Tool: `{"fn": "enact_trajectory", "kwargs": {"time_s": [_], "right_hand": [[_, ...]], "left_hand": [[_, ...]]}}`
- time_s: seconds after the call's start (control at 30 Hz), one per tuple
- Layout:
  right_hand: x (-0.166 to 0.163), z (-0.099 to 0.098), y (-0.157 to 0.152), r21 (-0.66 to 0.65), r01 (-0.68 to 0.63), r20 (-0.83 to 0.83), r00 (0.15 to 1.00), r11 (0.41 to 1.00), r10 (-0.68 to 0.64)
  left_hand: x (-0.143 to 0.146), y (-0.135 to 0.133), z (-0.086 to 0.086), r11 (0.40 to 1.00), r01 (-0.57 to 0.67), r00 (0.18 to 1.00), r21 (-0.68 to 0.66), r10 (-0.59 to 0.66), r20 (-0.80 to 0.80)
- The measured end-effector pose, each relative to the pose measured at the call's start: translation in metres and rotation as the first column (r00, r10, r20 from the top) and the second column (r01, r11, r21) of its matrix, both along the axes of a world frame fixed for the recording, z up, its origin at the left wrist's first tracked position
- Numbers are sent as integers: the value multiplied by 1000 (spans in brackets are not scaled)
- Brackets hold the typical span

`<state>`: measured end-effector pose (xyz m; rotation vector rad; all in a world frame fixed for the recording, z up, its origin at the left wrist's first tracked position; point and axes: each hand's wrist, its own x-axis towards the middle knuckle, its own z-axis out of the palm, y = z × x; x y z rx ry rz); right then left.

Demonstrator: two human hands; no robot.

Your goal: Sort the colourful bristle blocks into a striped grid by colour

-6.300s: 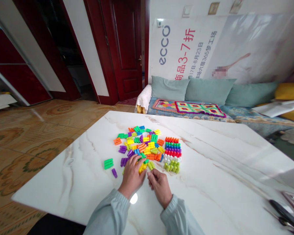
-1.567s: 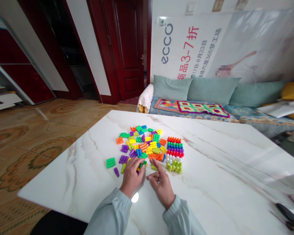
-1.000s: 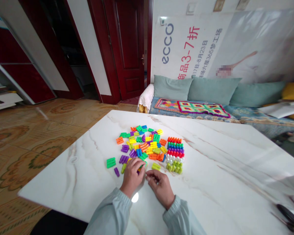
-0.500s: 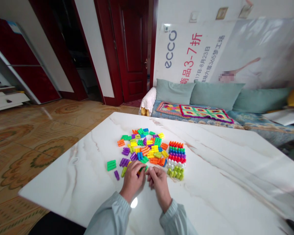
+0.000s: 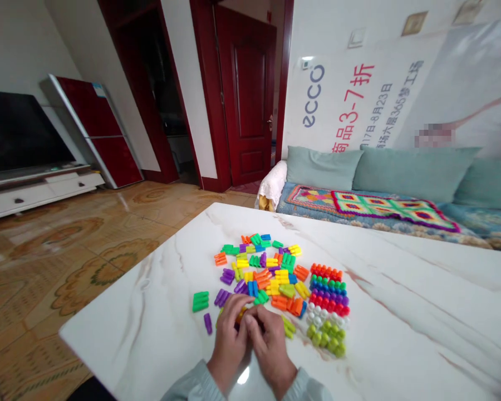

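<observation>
My left hand (image 5: 230, 335) and my right hand (image 5: 270, 341) meet at the near side of the colourful pieces, fingers curled inward and touching. A yellow-orange plastic piece (image 5: 241, 315) shows partly between the left thumb and fingers; the rest is covered. Whatever the right fingers hold is hidden. Just beyond lie scattered toy building pieces with joined rounded prongs, among them orange pieces (image 5: 263, 276), purple pieces (image 5: 222, 297) and a blue piece (image 5: 253, 288). Lime pieces (image 5: 289, 327) rest beside my right hand. Left of my hands are a green piece (image 5: 200, 301) and a single purple piece (image 5: 207, 323).
Rows of round-topped beads, with red ones (image 5: 326, 272) farthest and lime ones (image 5: 328, 337) nearest, stand right of the pile. Everything lies on a white marbled table (image 5: 150, 328). Behind it is a sofa with green cushions (image 5: 323, 169).
The camera view has swung left, so the scene sits farther right. My hands have drawn closer together; the green piece seen at the fingertips no longer shows there, and a yellow-orange one does.
</observation>
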<state>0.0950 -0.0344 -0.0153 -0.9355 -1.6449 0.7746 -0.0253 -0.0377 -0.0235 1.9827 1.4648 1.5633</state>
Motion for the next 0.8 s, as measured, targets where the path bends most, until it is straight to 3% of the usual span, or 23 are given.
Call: {"fn": "enact_trajectory", "kwargs": {"time_s": [0.1,0.23,0.33,0.43,0.6,0.8], "right_hand": [[-1,5,-6,110,-29,68,997,993,21],[-3,9,-8,163,-20,96,995,986,4],[-3,8,-7,165,-26,95,995,986,11],[-3,6,-7,155,-26,82,997,988,13],[-4,4,-7,107,-39,82,996,994,30],[-5,6,-6,85,-50,50,998,995,46]], "left_hand": [[-13,10,10,999,-38,999,-20,39,35],[-28,56,32,997,-74,997,-31,75,25],[-24,95,43,988,89,977,-125,-111,-183],[-11,120,46,950,220,863,-223,-296,-409],[4,130,44,906,285,710,-312,-418,-567],[10,117,43,939,217,776,-266,-331,-537]]}}
